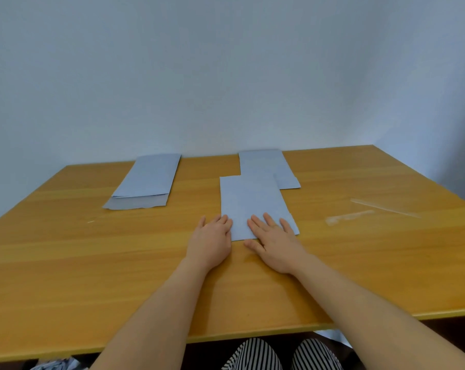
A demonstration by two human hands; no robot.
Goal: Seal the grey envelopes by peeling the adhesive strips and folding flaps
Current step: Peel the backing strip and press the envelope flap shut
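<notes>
A grey envelope point(250, 201) lies flat in the middle of the wooden table point(92, 263). My right hand point(274, 239) rests on its near end with straight fingers spread. My left hand point(212, 236) lies flat beside it, fingertips touching the envelope's near left edge. Behind it, partly overlapped, lies a second grey envelope point(271, 164). A stack of grey envelopes point(148, 180) sits at the back left, flaps toward me.
Two clear peeled strips point(383, 208) point(348, 216) lie on the table to the right. A blue-white wall rises right behind the table. Striped trouser legs point(255, 356) show below the near edge. Crumpled paper point(55, 365) lies at the lower left.
</notes>
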